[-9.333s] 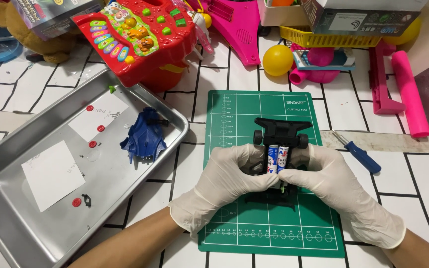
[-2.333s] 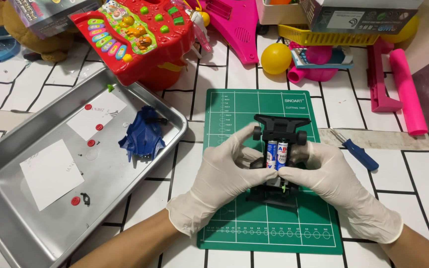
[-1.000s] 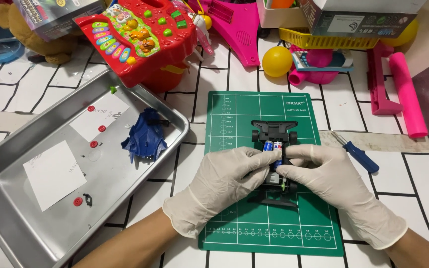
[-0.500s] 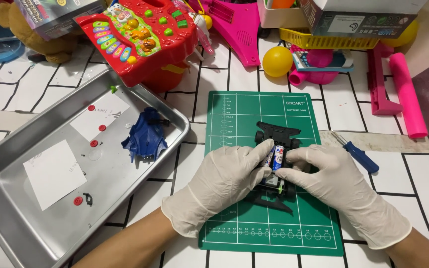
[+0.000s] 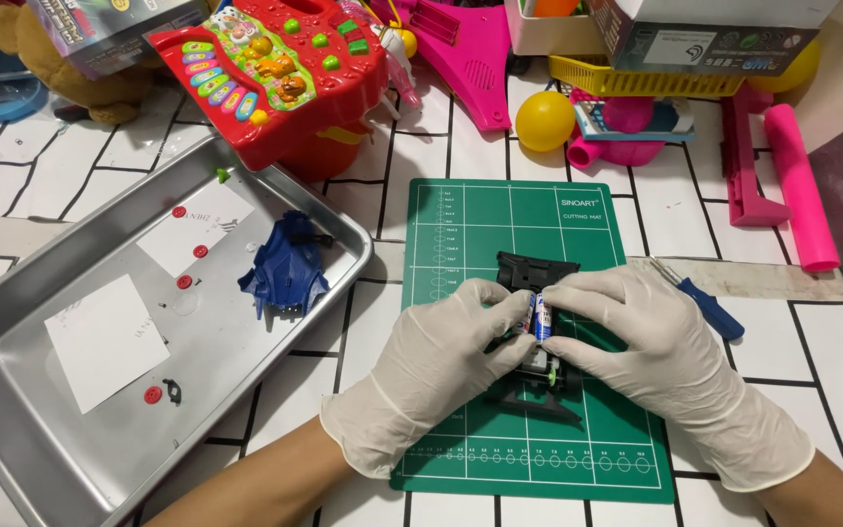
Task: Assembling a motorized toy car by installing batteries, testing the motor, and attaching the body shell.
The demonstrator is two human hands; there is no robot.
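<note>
1. Head view, centre: small black plastic toy-car chassis (image 5: 537, 366) lies on a green gridded cutting mat (image 5: 461, 234), front end pointing away from the person. Both hands are gloved in thin whitish latex.
2. Left hand (image 5: 441, 366) curls round the chassis's left flank; thumb and forefinger pinch a small blue-and-white cylindrical battery (image 5: 539, 317), which is tilted up out of the bay.
3. Right hand (image 5: 651, 346) closes over the chassis from the right, fingertips on the same battery and the frame beside it. So both hands are closed, gripping battery plus chassis.
4. Step in hand, by my reading: working the battery at its bay. Can't tell if it's going in or coming out.
5. Next move, I'd judge: steady the frame w/ one hand, ease the cell along the bay's axis w/o twisting it; the contacts can't be made out.
6. Nearby: blue-handled small screwdriver (image 5: 706, 307) just right of the mat, untouched. Dark blue plastic car body shell (image 5: 287, 271) and small red round bits (image 5: 185, 282) rest in a silver metal tray (image 5: 12, 410) on the left.
7. Far edge: red toy keyboard w/ coloured buttons (image 5: 275, 68), yellow ball (image 5: 544, 120).
</note>
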